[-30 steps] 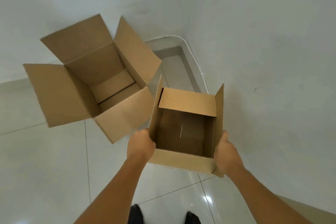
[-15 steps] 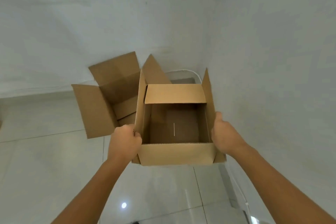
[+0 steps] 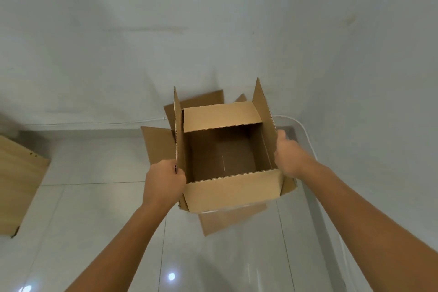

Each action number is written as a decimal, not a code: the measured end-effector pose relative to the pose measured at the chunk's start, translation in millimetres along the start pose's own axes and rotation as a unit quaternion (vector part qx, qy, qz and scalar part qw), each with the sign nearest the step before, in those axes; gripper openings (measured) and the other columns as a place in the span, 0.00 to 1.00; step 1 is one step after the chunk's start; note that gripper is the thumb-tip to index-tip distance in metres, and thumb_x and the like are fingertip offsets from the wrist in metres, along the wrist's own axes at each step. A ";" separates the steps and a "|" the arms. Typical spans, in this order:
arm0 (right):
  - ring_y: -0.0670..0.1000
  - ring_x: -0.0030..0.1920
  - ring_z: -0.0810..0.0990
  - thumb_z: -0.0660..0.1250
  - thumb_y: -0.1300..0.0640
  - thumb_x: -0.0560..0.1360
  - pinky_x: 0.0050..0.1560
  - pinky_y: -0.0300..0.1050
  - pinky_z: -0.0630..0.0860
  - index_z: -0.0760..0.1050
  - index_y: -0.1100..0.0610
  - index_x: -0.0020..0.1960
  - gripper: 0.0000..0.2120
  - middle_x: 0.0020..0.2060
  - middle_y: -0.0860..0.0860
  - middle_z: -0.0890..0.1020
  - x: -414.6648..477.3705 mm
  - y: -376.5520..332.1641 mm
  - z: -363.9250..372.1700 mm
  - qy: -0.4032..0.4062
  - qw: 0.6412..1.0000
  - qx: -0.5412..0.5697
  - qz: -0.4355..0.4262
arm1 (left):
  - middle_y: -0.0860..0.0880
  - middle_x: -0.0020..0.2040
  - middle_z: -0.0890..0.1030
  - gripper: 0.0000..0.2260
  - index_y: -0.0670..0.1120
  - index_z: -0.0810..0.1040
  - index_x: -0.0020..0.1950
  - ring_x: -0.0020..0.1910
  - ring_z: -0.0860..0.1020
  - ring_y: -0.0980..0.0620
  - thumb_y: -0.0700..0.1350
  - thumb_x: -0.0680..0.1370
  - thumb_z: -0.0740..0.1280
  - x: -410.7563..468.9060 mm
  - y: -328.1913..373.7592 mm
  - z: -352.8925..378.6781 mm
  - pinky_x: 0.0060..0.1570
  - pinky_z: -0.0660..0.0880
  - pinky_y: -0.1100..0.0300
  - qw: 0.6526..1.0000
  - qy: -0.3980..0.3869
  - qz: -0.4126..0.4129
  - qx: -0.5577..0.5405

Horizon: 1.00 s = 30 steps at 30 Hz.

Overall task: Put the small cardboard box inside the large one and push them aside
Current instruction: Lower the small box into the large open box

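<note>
My two bare forearms reach forward from the bottom of the view over a glossy tiled floor [image 3: 99,208] that shows two bright light reflections near me. My left hand [image 3: 163,181] is curled tight around the near lower edge of the small box's upright left flap, fingers wrapped over the cardboard edge. My right hand [image 3: 288,156] is clamped on the right wall, thumb up along the flap there, fingers hidden behind the cardboard. Between them I hold the small box [image 3: 233,191] up off the floor, open side toward me, tilted slightly; its side flaps stand upright, its far flap folds inward over the opening, and the inside is bare brown cardboard with a thin pale line on the bottom. Directly behind and beneath it sits the big box [image 3: 156,144], mostly covered by the small one: I can see its left flap spread out, two far flaps poking up behind, and a near flap showing below the small box's front wall. I cannot tell whether the small box has entered the big one or only hangs above it. Off to the left a flat light wooden panel [image 3: 19,185] lies on the floor. Beyond everything, plain pale walls [image 3: 213,31] meet in a corner, with a thin white cable [image 3: 94,123] running along their base
</note>
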State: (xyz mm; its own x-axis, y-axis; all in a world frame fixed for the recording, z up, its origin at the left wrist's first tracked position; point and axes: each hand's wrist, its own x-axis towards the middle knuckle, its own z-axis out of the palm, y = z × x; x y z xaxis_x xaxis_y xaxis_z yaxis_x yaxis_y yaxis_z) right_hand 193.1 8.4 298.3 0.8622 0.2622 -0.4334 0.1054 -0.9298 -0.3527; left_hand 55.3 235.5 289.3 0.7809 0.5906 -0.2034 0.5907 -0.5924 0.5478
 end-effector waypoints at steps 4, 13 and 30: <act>0.48 0.31 0.72 0.60 0.70 0.75 0.29 0.39 0.69 0.50 0.62 0.71 0.29 0.31 0.53 0.72 47.6 -8.9 12.3 -0.029 1.000 0.001 0.001 | 0.44 0.27 0.72 0.11 0.33 0.76 0.37 0.25 0.68 0.50 0.36 0.76 0.61 34.8 -10.2 12.6 0.27 0.67 0.61 0.999 -0.003 -0.035 0.001; 0.49 0.31 0.73 0.59 0.69 0.76 0.28 0.40 0.67 0.52 0.59 0.71 0.28 0.31 0.53 0.73 178.7 -6.3 49.0 -0.051 0.996 -0.041 -0.054 | 0.49 0.24 0.66 0.19 0.44 0.64 0.26 0.24 0.65 0.52 0.37 0.77 0.61 117.9 -30.1 91.7 0.25 0.62 0.60 0.992 0.006 -0.125 -0.014; 0.52 0.36 0.77 0.60 0.69 0.74 0.38 0.46 0.77 0.49 0.58 0.72 0.31 0.31 0.51 0.72 315.8 32.1 219.2 -0.118 0.987 -0.104 -0.009 | 0.39 0.47 0.81 0.08 0.39 0.77 0.51 0.43 0.79 0.43 0.39 0.79 0.59 208.1 -124.5 247.5 0.45 0.78 0.50 0.971 -0.103 -0.216 -0.007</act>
State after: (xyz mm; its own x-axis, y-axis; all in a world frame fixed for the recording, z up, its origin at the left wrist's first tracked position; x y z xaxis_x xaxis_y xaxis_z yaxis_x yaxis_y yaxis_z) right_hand 360.1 118.0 -31.7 0.7221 0.3098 -0.6185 0.2409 -0.9508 -0.1950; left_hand 194.5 296.5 -22.1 0.4858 0.6596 -0.5736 0.8705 -0.3056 0.3858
